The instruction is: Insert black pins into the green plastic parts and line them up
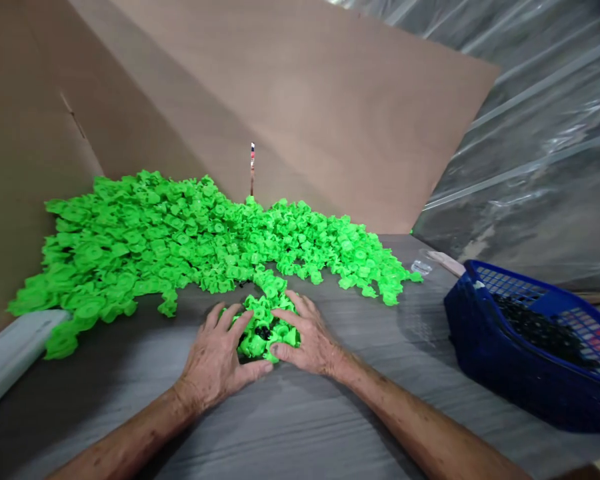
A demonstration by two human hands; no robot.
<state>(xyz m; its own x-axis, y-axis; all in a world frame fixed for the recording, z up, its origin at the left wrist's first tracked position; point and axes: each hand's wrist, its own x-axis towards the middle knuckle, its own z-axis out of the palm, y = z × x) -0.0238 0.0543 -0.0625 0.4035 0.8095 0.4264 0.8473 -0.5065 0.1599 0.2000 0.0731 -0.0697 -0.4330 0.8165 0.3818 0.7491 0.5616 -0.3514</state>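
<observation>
My left hand (216,353) and my right hand (310,337) rest on the grey tabletop (300,427), cupped around a small cluster of bright green plastic pieces (265,307). The fingers of both hands are spread, touching the cluster's two sides. Among the green pieces between my hands lies a small black piece (263,332). Just beyond the fingertips spreads a large heap of the same green pieces (180,233), piled against the board behind. The undersides of my fingers are hidden, so a piece pinched there cannot be ruled out.
On the right stands a blue plastic basket (510,360) holding many small black pieces (540,327). A tan board (320,100) closes off the back and left. A pale bar (20,350) lies at the left edge. Clear plastic sheeting (545,147) hangs beyond the board.
</observation>
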